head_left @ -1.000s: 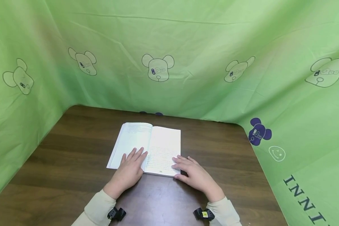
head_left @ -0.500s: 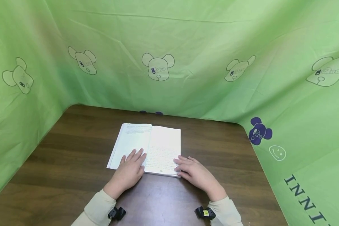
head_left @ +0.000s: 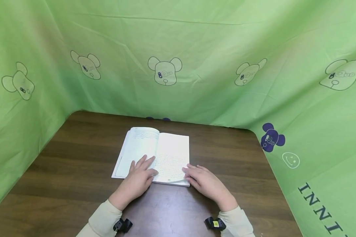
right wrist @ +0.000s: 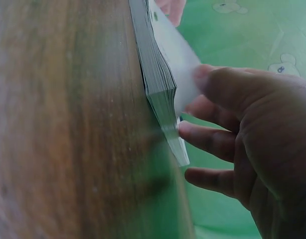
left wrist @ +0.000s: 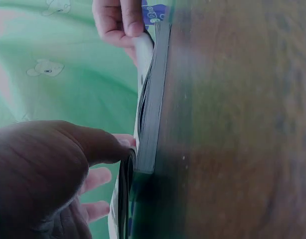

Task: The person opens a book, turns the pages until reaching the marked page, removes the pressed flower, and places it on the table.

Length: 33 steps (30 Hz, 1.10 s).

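An open book [head_left: 172,146] with printed white pages lies on the brown table. My left hand [head_left: 135,179] rests on the lower left page with its fingers spread, one of them reaching across the gutter. In the left wrist view its thumb [left wrist: 100,144] lies by the bottom of the spine. At the lower right corner, my right hand [head_left: 206,182] pinches a page between thumb and fingers. The right wrist view shows that page [right wrist: 178,55] bent up from the thick stack of pages [right wrist: 158,74] beneath.
A green cloth [head_left: 166,36] with bear-head prints hangs behind and along both sides of the wooden table [head_left: 77,158]. Each wrist wears a black camera, the left one [head_left: 123,225] and the right one [head_left: 215,223], below pale sleeves.
The right thumb has moved in at the book's lower right corner, and the page corner there now lifts. A finger of the left hand has shifted right, over the gutter.
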{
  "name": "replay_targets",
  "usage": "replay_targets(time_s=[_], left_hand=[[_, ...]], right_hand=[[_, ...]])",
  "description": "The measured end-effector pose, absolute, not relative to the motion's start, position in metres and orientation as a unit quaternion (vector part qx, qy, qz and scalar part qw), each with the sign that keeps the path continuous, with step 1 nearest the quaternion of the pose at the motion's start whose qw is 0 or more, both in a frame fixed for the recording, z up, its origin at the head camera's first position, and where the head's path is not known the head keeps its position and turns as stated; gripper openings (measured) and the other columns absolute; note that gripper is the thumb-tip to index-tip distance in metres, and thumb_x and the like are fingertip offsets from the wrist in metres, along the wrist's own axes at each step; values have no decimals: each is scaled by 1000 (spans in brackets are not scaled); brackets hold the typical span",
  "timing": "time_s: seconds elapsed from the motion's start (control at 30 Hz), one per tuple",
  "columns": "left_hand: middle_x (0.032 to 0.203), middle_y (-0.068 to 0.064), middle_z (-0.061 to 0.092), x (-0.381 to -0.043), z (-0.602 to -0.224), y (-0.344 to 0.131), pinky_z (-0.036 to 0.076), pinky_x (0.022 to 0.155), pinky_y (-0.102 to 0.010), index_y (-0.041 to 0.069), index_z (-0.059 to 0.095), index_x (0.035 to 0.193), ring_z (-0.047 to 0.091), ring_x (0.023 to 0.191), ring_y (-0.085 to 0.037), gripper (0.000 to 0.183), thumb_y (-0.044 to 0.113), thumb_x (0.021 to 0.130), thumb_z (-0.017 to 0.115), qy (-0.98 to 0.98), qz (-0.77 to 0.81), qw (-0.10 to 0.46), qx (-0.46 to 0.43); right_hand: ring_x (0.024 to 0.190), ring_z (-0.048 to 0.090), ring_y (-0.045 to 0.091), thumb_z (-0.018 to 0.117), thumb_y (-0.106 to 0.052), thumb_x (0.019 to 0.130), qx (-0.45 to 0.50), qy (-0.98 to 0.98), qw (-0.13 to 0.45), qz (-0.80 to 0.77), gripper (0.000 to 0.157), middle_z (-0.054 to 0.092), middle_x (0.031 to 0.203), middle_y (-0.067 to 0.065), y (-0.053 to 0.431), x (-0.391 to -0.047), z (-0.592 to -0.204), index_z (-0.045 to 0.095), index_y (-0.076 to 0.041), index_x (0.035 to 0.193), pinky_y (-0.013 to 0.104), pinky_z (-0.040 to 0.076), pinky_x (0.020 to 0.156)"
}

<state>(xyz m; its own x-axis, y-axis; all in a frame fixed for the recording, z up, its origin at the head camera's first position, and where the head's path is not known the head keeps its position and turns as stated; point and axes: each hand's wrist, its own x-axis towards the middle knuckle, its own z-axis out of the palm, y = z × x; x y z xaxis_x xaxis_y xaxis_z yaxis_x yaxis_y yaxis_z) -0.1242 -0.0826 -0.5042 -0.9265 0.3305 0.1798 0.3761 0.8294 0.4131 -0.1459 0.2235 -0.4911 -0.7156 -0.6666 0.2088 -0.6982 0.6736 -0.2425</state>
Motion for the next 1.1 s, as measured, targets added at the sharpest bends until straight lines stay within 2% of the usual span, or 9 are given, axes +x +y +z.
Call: replay_targets(time_s=[0.17,0.3,0.43,0.73,1.0,1.1], left_hand=[[160,-9,45,-123,-504,-83,24,114,-74,23,80,110,31,152,-38,17,20,97,69,-956,-229,47,-179],[160,-8,44,-123,-502,-83,22,116,-73,23,80,111,29,153,-37,21,36,96,71,-954,-240,36,-175],[161,-7,44,-122,-500,-82,22,117,-72,23,80,112,29,154,-36,34,47,89,77,-954,-243,32,-172],[158,-7,47,-122,-500,-80,25,116,-70,22,81,109,34,151,-35,30,41,85,83,-956,-243,40,-157],[157,-7,49,-121,-500,-79,27,116,-69,23,82,107,36,150,-34,22,37,90,79,-957,-244,47,-150],[156,-7,49,-120,-500,-79,27,115,-69,24,82,107,37,150,-34,20,36,91,78,-957,-243,49,-149]], right_hand=[[130,62,24,65,-17,101,374,-910,88,155,27,71,130,4,222,-146,-491,69,-9,126,52,47,108],[123,67,22,68,-16,99,376,-906,125,151,27,74,124,2,221,-148,-489,70,-11,126,47,51,104],[121,68,20,68,-18,99,374,-904,142,152,27,74,124,2,221,-148,-488,70,-12,125,45,53,102],[121,68,20,68,-18,98,379,-897,163,158,25,74,124,0,220,-148,-489,71,-12,122,45,53,100],[118,69,21,67,-22,99,389,-884,198,168,23,75,122,-1,219,-148,-490,72,-13,120,45,55,97],[115,70,20,66,-23,100,397,-872,225,176,19,75,119,-1,219,-149,-490,72,-13,114,44,55,95]])
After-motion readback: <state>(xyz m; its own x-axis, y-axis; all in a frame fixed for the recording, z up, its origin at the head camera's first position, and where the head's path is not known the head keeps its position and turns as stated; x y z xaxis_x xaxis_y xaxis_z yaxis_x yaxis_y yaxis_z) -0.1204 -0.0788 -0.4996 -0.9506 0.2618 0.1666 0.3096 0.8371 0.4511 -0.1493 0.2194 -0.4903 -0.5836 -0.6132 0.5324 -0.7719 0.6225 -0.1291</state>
